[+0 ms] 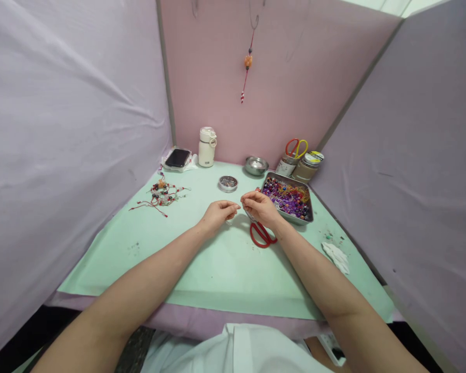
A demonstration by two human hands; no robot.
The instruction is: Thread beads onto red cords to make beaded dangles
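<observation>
Over the middle of the table, my left hand (219, 216) and my right hand (260, 208) face each other, a small gap between their fingertips. Both are closed in a pinch. Whatever they hold is too small to make out; a faint pale bit shows just below the left fingers. Red-handled scissors (261, 235) lie on the table under my right hand, their blades partly hidden by it. Beyond the hands sits a small round clear dish (228, 183) of tiny dark pieces. A metal tray (311, 220) of purple beads and threads stands just right of my right hand.
Beaded red cords (163, 194) lie at the left, near a phone (177, 158) and a white bottle (207, 147). Along the back stand a metal bowl (256, 166), a can with scissors (287, 166) and a jar (307, 167). A beaded string (248, 62) hangs from a hook. White cloth (336, 257) lies right.
</observation>
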